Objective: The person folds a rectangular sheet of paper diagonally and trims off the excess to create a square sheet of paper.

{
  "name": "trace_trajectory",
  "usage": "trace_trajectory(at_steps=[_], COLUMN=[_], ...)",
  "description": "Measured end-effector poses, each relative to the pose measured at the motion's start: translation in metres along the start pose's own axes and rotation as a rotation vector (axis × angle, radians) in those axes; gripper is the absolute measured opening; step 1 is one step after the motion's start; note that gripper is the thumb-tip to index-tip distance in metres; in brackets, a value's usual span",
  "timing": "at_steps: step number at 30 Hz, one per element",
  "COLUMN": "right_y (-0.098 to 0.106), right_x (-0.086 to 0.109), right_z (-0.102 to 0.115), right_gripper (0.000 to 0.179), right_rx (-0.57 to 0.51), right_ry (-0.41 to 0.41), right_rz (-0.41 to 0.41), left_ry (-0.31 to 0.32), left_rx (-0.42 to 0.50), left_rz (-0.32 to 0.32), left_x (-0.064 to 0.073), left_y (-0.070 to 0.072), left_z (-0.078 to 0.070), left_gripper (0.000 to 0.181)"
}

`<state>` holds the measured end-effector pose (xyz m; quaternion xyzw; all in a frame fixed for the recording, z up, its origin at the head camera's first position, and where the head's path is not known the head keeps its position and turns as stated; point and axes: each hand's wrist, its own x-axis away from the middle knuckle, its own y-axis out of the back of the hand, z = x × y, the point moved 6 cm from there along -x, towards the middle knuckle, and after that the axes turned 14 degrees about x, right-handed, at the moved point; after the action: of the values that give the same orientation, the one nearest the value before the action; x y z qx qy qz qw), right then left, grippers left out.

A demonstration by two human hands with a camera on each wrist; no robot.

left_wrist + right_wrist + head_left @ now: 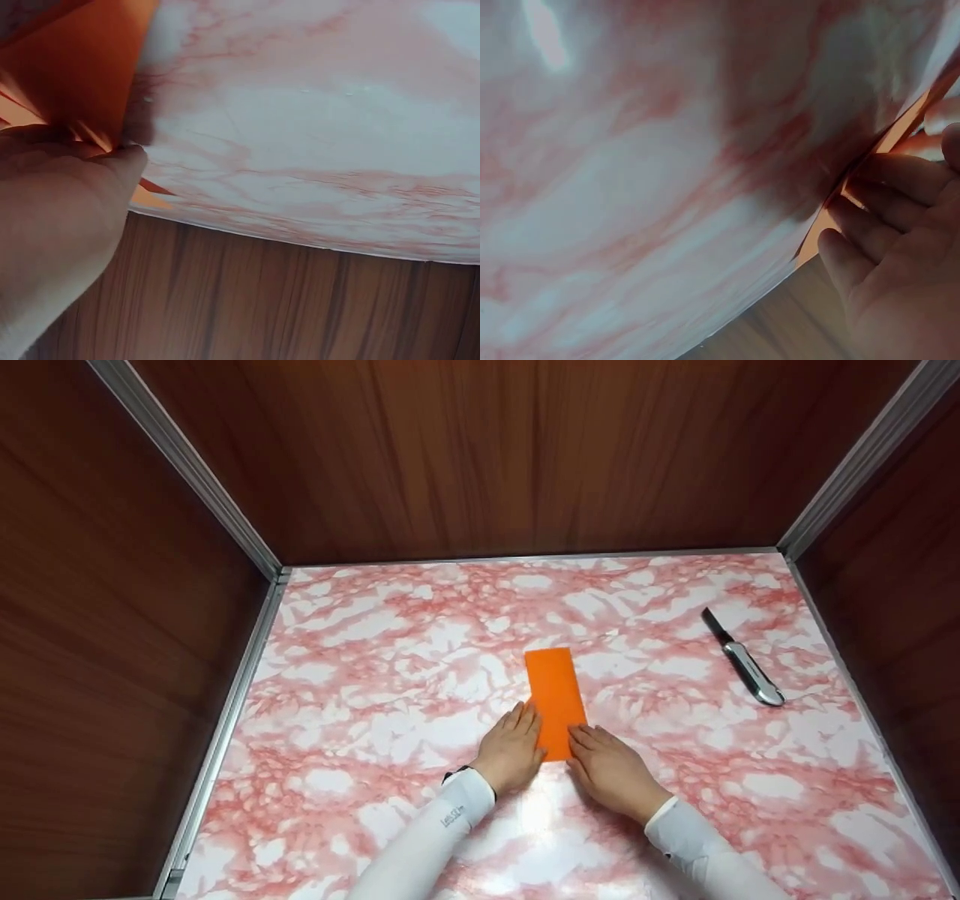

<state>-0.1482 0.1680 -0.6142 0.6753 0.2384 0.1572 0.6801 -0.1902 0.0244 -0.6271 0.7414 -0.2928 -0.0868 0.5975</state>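
Observation:
An orange sheet of paper (pixel 555 690), a narrow upright strip in the head view, lies on the marbled table between my hands. My left hand (pixel 512 750) rests along its lower left edge, fingers extended and thumb near the bottom corner. On the lower right edge, the fingertips of my right hand (pixel 611 769) touch the paper. Close up in the left wrist view, the orange paper (pixel 82 64) shows angled layers beside my left hand (pixel 60 210). In the right wrist view, a thin edge of the paper (pixel 907 124) runs past the fingertips of my right hand (pixel 900 247).
A utility knife (pixel 742 660) with a black and silver handle lies at the right, its dark end toward the back. Brown wood-grain panels (pixel 480 457) with metal edging enclose the red-and-white marbled table (pixel 360 660) at the back and both sides.

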Motion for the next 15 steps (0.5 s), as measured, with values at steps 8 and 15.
trace_trajectory(at_steps=[8, 15], right_y=[0.002, 0.006], right_x=[-0.003, 0.003], right_z=[-0.017, -0.097], right_gripper=[0.048, 0.044], right_rx=[-0.138, -0.198], right_ry=[-0.01, -0.23], right_rz=[0.026, -0.088], left_ry=[-0.072, -0.08], left_rx=[0.005, 0.039], left_rz=[-0.079, -0.08], left_x=[0.005, 0.005], left_y=[0.003, 0.001], left_z=[0.001, 0.003], left_gripper=[0.06, 0.059])
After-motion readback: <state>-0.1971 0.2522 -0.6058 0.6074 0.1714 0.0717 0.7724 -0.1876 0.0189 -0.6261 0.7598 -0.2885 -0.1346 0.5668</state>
